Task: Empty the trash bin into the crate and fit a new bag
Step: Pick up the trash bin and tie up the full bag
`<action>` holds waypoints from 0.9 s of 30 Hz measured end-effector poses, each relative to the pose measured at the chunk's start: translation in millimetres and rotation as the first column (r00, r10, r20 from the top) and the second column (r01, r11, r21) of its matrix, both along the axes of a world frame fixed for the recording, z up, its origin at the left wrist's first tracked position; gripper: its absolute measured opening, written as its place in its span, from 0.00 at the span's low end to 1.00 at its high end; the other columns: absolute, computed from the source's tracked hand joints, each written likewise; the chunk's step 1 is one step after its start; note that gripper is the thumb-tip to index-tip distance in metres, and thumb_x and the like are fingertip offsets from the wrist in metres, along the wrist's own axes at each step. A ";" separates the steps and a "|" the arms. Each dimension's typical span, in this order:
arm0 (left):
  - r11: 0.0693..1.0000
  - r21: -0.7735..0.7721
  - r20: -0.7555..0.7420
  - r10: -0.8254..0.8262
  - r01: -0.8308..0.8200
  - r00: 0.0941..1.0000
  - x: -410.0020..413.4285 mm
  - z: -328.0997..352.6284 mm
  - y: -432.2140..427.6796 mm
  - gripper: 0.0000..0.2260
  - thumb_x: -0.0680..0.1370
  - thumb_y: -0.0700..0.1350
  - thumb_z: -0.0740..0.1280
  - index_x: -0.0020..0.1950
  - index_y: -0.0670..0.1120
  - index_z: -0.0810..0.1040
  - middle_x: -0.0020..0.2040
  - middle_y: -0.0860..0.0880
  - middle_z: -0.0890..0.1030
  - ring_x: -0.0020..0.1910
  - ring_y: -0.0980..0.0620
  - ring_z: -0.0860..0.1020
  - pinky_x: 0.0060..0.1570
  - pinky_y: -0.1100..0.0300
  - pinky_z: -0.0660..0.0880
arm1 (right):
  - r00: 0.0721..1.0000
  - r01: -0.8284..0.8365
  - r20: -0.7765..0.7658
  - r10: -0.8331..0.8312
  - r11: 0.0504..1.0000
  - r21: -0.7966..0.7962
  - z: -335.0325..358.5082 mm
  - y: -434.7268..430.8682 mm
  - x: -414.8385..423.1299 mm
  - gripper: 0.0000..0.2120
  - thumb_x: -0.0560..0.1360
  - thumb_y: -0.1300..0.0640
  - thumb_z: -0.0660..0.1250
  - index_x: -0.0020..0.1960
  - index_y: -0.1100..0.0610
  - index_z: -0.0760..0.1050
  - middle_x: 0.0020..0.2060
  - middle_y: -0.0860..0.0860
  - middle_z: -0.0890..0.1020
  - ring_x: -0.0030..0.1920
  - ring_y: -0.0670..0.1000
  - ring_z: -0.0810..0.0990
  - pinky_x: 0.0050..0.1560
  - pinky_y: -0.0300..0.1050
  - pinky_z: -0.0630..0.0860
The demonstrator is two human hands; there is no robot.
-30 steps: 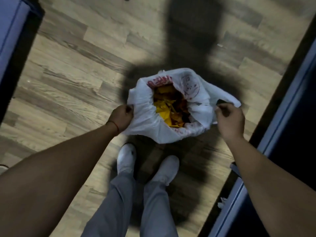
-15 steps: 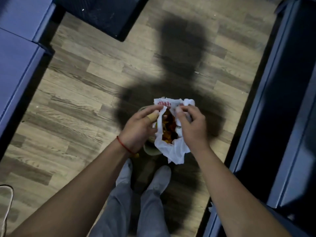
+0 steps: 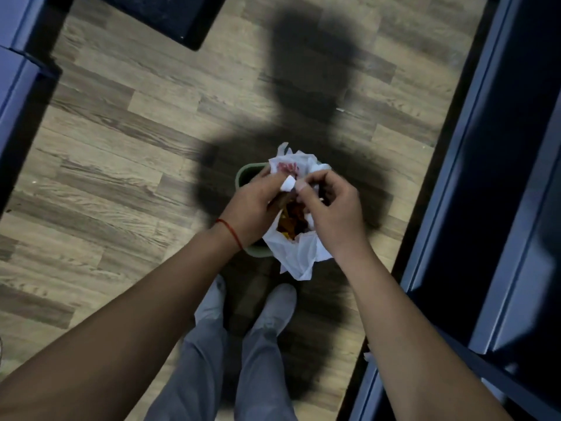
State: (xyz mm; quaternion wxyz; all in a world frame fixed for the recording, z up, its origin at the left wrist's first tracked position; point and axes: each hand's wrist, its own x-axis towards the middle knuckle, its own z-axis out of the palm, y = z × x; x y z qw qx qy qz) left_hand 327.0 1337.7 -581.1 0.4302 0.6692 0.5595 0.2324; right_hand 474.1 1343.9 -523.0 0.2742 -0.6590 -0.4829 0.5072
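Note:
A small green trash bin (image 3: 245,175) stands on the wood floor just ahead of my feet. A white plastic bag (image 3: 296,253) with red print sits in it, holding yellow and orange scraps (image 3: 290,221). My left hand (image 3: 253,208) and my right hand (image 3: 331,208) are close together above the bin. Each pinches a part of the bag's rim, and the bag's mouth is drawn nearly closed between them. Most of the bin is hidden under my hands and the bag.
Dark blue furniture (image 3: 498,208) runs along the right side, and more blue units (image 3: 18,71) stand at the left. A dark mat or crate corner (image 3: 182,16) lies at the top. My white shoes (image 3: 274,308) are right behind the bin.
One second ago my hands held the bag's mouth wide apart. They have since come together over the bin, gathering the bag's rim and narrowing its mouth. The view has pulled back.

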 end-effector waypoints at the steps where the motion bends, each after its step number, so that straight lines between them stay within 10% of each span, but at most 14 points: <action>1: 0.997 -0.050 0.006 0.063 -0.063 0.998 2.5 -1.2 3.7 0.17 0.79 0.50 0.59 0.64 0.44 0.74 0.58 0.43 0.80 0.60 0.47 0.77 0.60 0.45 0.76 | 0.996 0.005 0.093 -0.011 0.998 0.062 1.9 1.1 5.7 0.05 0.77 0.53 0.66 0.49 0.54 0.75 0.40 0.48 0.80 0.41 0.44 0.81 0.40 0.37 0.77; 5: 0.969 -0.197 0.146 0.181 -0.150 0.973 15.2 0.3 19.7 0.16 0.79 0.51 0.58 0.65 0.49 0.74 0.58 0.45 0.81 0.58 0.50 0.79 0.60 0.46 0.76 | 0.803 -0.414 0.504 0.318 0.906 0.089 10.0 0.0 14.9 0.08 0.78 0.51 0.60 0.56 0.50 0.73 0.49 0.50 0.75 0.48 0.51 0.74 0.45 0.43 0.71; 13: 0.801 -0.408 0.216 -0.381 0.438 0.899 30.9 14.1 25.3 0.08 0.76 0.37 0.67 0.55 0.40 0.75 0.48 0.45 0.79 0.44 0.59 0.76 0.48 0.67 0.74 | 0.804 -0.552 0.306 0.510 0.832 0.064 3.8 25.1 21.7 0.09 0.80 0.58 0.55 0.58 0.51 0.69 0.47 0.47 0.75 0.46 0.44 0.74 0.43 0.39 0.68; 17: 0.803 -0.539 0.286 -0.110 0.254 0.952 30.6 10.1 27.7 0.10 0.79 0.47 0.62 0.39 0.47 0.75 0.39 0.45 0.78 0.40 0.50 0.76 0.47 0.49 0.74 | 0.737 -0.612 0.349 0.579 0.791 -0.021 17.5 40.2 33.6 0.13 0.81 0.56 0.55 0.64 0.46 0.68 0.35 0.44 0.75 0.33 0.41 0.74 0.33 0.36 0.67; 23: 0.741 -0.671 0.378 0.291 0.043 0.879 33.9 9.6 34.4 0.12 0.81 0.49 0.58 0.43 0.50 0.80 0.43 0.52 0.82 0.45 0.54 0.81 0.53 0.56 0.76 | 0.901 -0.297 0.278 0.334 0.940 -0.166 -18.0 36.2 49.5 0.15 0.78 0.63 0.61 0.61 0.49 0.76 0.56 0.49 0.80 0.56 0.48 0.79 0.58 0.47 0.77; 27: 0.736 -0.675 0.379 0.284 0.053 0.881 32.6 9.3 33.1 0.11 0.82 0.48 0.57 0.47 0.51 0.78 0.46 0.52 0.81 0.48 0.55 0.80 0.56 0.56 0.76 | 0.889 -0.335 0.282 0.361 0.932 -0.137 -30.8 21.2 52.1 0.16 0.74 0.61 0.69 0.61 0.50 0.78 0.57 0.46 0.77 0.53 0.43 0.76 0.52 0.35 0.74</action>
